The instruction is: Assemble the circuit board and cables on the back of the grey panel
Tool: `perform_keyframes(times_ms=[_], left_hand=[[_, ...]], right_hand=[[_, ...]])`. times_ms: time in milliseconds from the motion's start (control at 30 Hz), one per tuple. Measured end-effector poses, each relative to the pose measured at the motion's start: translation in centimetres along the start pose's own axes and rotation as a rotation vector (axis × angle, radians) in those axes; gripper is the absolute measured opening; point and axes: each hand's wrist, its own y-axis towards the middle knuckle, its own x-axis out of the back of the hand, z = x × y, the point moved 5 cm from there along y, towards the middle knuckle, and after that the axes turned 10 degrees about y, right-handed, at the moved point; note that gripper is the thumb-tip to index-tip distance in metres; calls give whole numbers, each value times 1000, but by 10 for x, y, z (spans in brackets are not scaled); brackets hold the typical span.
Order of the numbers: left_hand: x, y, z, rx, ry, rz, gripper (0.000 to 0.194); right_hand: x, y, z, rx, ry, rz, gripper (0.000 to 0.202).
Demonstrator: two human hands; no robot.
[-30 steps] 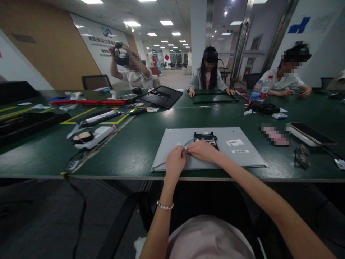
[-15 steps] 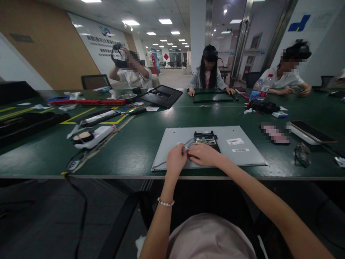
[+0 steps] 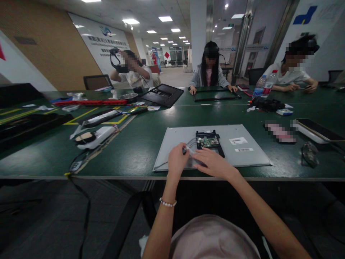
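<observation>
A flat grey display panel [image 3: 175, 138] lies back side up at the near edge of the table. On it sits a small green circuit board [image 3: 209, 141] within a black bracket [image 3: 221, 150]. Thin grey cables [image 3: 192, 141] run from the board toward my left hand [image 3: 177, 160], whose thumb and forefinger pinch them near a whitish, see-through piece [image 3: 189, 149], perhaps tape. My right hand [image 3: 213, 163] is stretched out flat beside that piece, fingers apart, just below the bracket. Whether its fingertips touch the piece I cannot tell.
A white device [image 3: 99, 136] and a long dark-and-white part [image 3: 101, 117] lie to the left. Across the table a person holds a black frame [image 3: 217, 99], near a black housing [image 3: 163, 95]. Bottles [image 3: 266, 84], phones [image 3: 316, 130] and a clear crumpled item [image 3: 309, 154] are at right.
My right hand has drawn back slightly to the right and toward me, its fingers spreading and showing more of the board. My left hand keeps its pinch. The view has shifted slightly.
</observation>
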Motion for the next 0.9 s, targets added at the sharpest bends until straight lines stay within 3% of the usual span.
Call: perform_keyframes(times_ms=[133, 267, 367, 433, 567, 900], left_hand=[[-2, 0, 0, -9, 13, -21, 16], [-1, -1, -1, -21, 13, -42, 17], [1, -3, -3, -28, 5, -55, 17], [3, -4, -3, -28, -9, -59, 18], [6, -5, -3, -45, -66, -111, 22], [33, -17, -12, -116, -144, -461, 27]], right_hand=[[36, -38, -34, -140, 16, -82, 40], [79, -98, -99, -450, -161, -219, 47], [91, -134, -140, -582, -227, -200, 52], [90, -147, -154, -615, -257, -180, 52], [83, -152, -160, -635, -327, -131, 52], [65, -137, -146, -634, -462, -91, 54]])
